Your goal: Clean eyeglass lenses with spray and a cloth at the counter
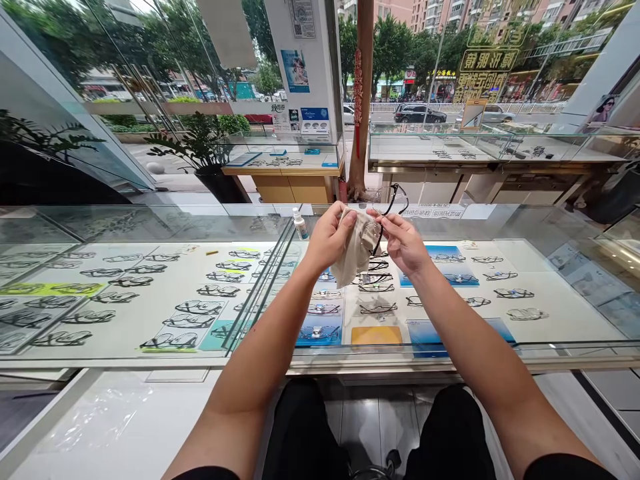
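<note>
Both forearms reached out over the glass worktop (pixel 150 360), above rows of frames laid out beneath the glass. The left hand (pixel 327 237) had its grip closed on a beige cloth (pixel 353 257), which hung down from the fingers and wrapped one lens. The right hand (pixel 403 241) pinched the glasses (pixel 385 210) (dark-rimmed, temples pointing away) by the rim, held up between both hands above the worktop. Just beyond the left hand stood a small spray bottle (pixel 300 224) on the glass. Farther off, more cases lined the window.
</note>
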`<state>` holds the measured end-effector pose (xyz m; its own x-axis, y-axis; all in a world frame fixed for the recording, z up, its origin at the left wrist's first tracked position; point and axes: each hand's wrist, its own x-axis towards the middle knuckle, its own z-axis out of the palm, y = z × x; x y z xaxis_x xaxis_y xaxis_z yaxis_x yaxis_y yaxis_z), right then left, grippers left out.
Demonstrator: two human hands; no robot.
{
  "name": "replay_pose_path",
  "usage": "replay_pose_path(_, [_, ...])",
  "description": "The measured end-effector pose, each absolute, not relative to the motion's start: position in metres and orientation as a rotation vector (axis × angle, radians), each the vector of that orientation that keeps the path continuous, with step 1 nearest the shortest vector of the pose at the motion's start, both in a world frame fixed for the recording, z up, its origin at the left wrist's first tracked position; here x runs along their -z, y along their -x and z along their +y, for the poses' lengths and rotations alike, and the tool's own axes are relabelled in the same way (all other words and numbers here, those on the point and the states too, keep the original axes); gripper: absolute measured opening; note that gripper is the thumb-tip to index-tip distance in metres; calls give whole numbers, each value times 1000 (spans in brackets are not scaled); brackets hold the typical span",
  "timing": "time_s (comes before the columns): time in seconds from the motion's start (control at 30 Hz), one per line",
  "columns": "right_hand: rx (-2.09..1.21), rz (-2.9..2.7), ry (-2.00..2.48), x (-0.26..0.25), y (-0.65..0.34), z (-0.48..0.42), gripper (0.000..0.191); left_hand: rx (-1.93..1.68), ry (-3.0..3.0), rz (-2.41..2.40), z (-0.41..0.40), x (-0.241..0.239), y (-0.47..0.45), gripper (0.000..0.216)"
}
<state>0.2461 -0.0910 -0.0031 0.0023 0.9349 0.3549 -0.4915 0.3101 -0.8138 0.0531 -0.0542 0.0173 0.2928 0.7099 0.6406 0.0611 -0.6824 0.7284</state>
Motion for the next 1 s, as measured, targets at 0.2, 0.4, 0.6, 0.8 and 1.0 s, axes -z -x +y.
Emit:
replay_pose_path(0.2, [-1219,-1023,580,4,-245,-90,44,-1324,-1986,615,-59,-21,-53,56])
replay_pose_path(0.4, [-1158,-1023,602,5,-247,-87,47,-1237,-1998,578,-60,-18,-55,48])
replay_pose_path(0.6, [-1040,-1051,646,5,-247,-85,46,-1261,-2058,601,-56,-15,-55,37])
replay_pose_path(0.8, [-1083,-1019,629,4,-249,-86,46,-1226,-2186,672,-62,-21,-54,23])
replay_pose_path(1.0, [-1142,-971,594,1,-254,-87,45,-1175,-2229,781,-67,-22,-53,9])
